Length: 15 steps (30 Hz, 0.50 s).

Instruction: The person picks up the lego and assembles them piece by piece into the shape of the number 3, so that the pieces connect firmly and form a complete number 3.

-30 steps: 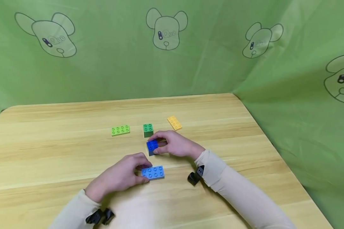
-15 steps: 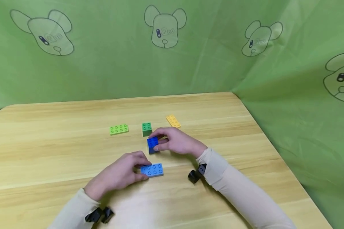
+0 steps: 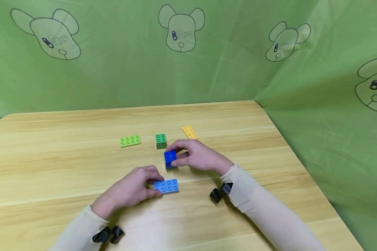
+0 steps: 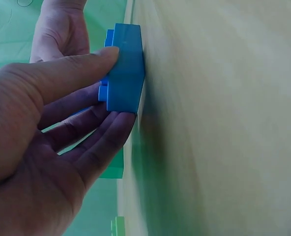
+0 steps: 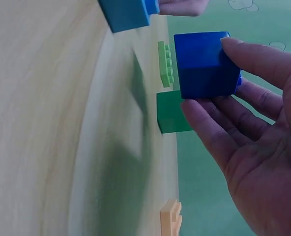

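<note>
My left hand [image 3: 130,188] grips the left end of a light blue building brick [image 3: 166,186], its studs facing up. In the left wrist view the thumb lies on one long side of that brick [image 4: 126,69] and the fingers on the end and far side. My right hand [image 3: 198,155] pinches a square dark blue building brick [image 3: 170,159] between thumb and fingers, behind the light blue one. The right wrist view shows this dark blue brick [image 5: 204,66] held off the wooden table [image 5: 52,123], its studs turned partly toward the palm.
Behind the hands stands a square green brick [image 3: 161,141]. A flat lime green brick [image 3: 130,141] lies to its left and a flat orange brick [image 3: 190,132] to its right. Green cloth [image 3: 122,76] with printed animal heads hangs along the back and right table edges.
My right hand has shifted slightly right with the dark blue brick. The left hand keeps its grip on the light blue brick. The head view has tilted a little.
</note>
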Motion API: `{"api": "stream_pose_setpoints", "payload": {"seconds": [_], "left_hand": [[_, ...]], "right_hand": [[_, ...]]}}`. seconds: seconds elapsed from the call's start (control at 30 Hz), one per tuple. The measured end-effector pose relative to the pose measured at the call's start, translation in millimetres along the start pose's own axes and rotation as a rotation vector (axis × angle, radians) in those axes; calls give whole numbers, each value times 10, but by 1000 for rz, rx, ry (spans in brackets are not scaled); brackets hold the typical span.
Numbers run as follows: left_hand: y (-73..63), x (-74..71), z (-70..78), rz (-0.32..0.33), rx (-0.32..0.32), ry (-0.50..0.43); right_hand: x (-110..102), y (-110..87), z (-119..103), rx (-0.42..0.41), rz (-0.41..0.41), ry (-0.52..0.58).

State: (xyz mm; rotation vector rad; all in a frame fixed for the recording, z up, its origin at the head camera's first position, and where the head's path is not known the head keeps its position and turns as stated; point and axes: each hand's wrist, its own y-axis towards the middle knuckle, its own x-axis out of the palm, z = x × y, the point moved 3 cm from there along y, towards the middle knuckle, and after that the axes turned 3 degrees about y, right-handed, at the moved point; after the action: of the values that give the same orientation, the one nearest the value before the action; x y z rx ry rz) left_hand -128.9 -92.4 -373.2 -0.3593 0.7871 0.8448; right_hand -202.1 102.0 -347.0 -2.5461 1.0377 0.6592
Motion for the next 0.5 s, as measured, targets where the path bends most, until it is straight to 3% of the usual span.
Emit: {"api": "stream_pose_setpoints", "payload": {"seconds": [0.23,0.5], "left_hand": [[4,-23,-4,6,17,-4],[-5,-3,-13,-3,-14,-32]], "right_hand": [[12,-57,-41,-36,-11,68],[41,-108,-80,-45,-34,74]]}}
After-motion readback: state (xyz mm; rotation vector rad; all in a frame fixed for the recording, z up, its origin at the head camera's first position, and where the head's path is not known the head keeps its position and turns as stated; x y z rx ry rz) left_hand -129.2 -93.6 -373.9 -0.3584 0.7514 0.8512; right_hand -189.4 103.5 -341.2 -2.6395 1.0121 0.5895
